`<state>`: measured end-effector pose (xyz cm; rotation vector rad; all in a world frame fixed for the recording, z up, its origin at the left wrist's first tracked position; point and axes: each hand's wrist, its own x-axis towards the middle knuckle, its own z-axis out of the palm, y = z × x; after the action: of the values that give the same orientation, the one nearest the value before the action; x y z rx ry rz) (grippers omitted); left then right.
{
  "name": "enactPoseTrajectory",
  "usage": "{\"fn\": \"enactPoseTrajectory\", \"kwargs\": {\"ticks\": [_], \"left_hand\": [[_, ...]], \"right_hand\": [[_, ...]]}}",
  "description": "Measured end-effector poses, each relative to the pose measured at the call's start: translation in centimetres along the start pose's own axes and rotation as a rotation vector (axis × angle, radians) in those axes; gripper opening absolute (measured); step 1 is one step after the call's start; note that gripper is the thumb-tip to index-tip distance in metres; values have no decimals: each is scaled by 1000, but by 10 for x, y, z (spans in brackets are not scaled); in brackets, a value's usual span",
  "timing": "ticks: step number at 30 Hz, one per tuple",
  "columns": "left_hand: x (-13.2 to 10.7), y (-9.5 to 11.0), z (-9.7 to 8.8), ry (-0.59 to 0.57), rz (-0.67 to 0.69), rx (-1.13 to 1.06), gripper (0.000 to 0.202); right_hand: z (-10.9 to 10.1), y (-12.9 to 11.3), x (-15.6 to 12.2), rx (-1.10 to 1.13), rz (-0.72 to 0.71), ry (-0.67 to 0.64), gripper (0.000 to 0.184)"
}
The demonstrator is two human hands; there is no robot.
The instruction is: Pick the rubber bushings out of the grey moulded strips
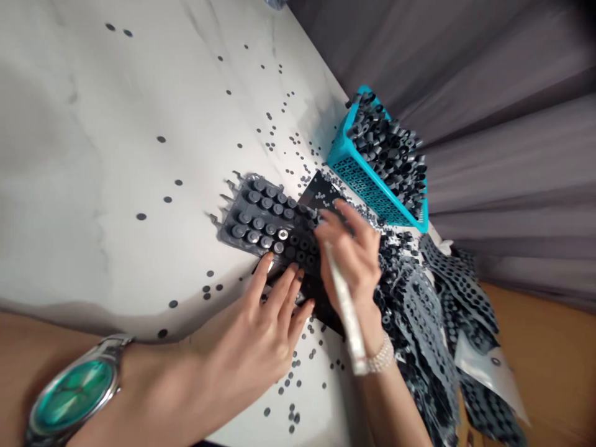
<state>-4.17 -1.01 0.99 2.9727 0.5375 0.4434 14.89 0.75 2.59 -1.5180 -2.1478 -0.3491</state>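
Note:
A dark moulded tray (242, 214) filled with several small black caps lies on the white table. My left hand (254, 338) rests on its near edge, fingers stretched out flat and apart. My right hand (351, 251) is closed around a thin white stick-like tool (347, 310), its fingers pinched over the caps at the tray's right end. A flat black sheet (321, 189) lies under and behind the tray.
A turquoise basket (354, 164) heaped with black cylindrical parts stands behind the tray. Punched-out dark sheets (447, 298) pile at the right. Small black discs scatter over the white table (116, 124). Grey curtain hangs beyond the table edge.

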Motion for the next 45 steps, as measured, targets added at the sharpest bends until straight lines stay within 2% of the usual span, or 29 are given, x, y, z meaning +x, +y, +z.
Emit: {"fn": "enactPoseTrajectory", "kwargs": {"ticks": [2, 4, 9, 12, 22, 28, 30, 33, 35, 40, 45], "left_hand": [[-1, 1, 1, 7, 5, 2, 51], [-2, 2, 2, 10, -19, 3, 51], [1, 1, 0, 10, -18, -10, 44], [3, -1, -3, 16, -2, 5, 43], [2, 2, -1, 16, -19, 27, 45], [1, 5, 0, -14, -33, 28, 50], [1, 3, -1, -20, -27, 18, 50], [0, 0, -1, -5, 7, 5, 50], [-1, -1, -1, 8, 18, 9, 49], [0, 2, 1, 9, -14, 4, 43], [2, 1, -2, 8, 2, 40, 39]], "right_hand": [[-2, 5, 2, 18, 118, 95, 20], [-6, 3, -1, 64, 146, 92, 18], [-17, -19, -26, 191, 50, -109, 22], [-19, -28, -35, 233, 29, -153, 24], [-17, -26, -22, 167, -91, -202, 20], [-9, -21, -15, 47, -210, -106, 18], [-6, -17, -14, 29, -150, -62, 18], [-5, -10, -12, 38, 67, 132, 21], [-7, -7, -11, 62, 171, 199, 23], [-13, -15, -11, 181, 96, 37, 25], [-5, -30, -9, 244, 110, 23, 30]]}}
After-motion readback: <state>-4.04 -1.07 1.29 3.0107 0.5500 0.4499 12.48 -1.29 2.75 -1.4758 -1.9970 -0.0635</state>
